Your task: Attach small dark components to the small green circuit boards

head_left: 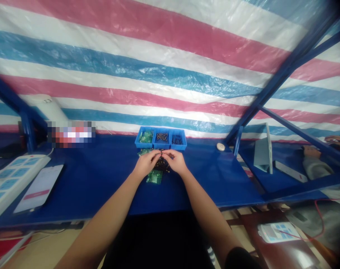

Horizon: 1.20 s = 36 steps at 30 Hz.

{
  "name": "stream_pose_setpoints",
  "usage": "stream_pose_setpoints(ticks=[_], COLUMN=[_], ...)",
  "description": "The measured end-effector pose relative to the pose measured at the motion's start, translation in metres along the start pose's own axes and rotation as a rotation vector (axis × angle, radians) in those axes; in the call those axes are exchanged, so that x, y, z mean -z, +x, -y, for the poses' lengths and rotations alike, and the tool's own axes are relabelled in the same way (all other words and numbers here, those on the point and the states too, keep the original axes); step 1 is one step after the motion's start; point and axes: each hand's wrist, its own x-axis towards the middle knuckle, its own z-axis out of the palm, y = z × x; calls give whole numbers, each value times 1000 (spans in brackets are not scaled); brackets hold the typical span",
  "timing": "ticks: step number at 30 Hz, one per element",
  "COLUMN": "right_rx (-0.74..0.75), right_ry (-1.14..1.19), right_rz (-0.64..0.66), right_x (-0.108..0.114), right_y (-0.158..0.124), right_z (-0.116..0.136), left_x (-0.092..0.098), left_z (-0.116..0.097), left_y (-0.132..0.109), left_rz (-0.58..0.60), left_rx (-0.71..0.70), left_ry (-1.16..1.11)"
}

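Observation:
Over the middle of the blue table, my left hand (145, 163) and my right hand (175, 160) meet fingertip to fingertip. Both are pinched around one small dark piece (161, 152), too small to name. Below the fingers lies a loose heap of small black and brass-coloured parts (162, 164). Green packets or boards (154, 177) lie at the near side of the heap, with another green piece (144, 152) beside my left hand. Just beyond my hands stand three joined blue bins: one with green pieces (145, 136), one with brass-and-black parts (161, 137), one with dark parts (177, 139).
On the left lie a phone (39, 188) and a white power strip (18, 175). A round pale object (221, 147) sits right of the bins. Blue metal posts (237, 142) frame the table (215, 179). At far right are a tablet stand (263, 151) and another person's arm (317, 168).

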Motion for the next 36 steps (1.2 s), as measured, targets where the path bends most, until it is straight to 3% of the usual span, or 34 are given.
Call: stream_pose_setpoints(ticks=[12,20,25,36], right_rx=[11,19,15,24], right_ry=[-2,-40,-21,-18], right_rz=[3,-13,-11,10], right_x=[-1,0,-1,-2], right_y=[-1,-1,-1,-2], right_z=[4,3,2,3], left_x=[2,0,-2,2], left_z=[0,1,3,1], left_y=[1,-1,-1,0], left_rz=[17,0,-40,28], left_rx=[-36,43,-20,-9], left_ry=[-11,27,-6,-60])
